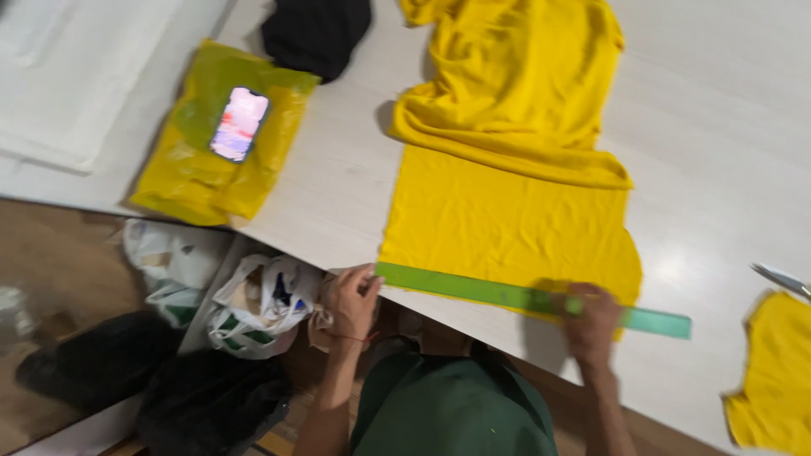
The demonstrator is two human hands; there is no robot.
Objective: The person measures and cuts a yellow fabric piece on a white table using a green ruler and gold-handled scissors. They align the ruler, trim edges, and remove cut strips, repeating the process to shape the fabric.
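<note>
A yellow cloth (507, 211) lies spread on the pale table (718, 127), its far part bunched in folds. Along its near edge lies a long green ruler (473, 290). My left hand (349, 300) pinches the ruler's left end at the table's edge. On the ruler further right rests my right hand (591, 319), pressing it down onto the cloth.
A yellow plastic bag (215, 139) with a lit phone (239, 124) on it lies at the left; a black cloth (317, 34) is behind it. A second yellow piece (773, 380) and a metal blade tip (781, 277) are at right. Plastic bags (253, 304) sit on the floor.
</note>
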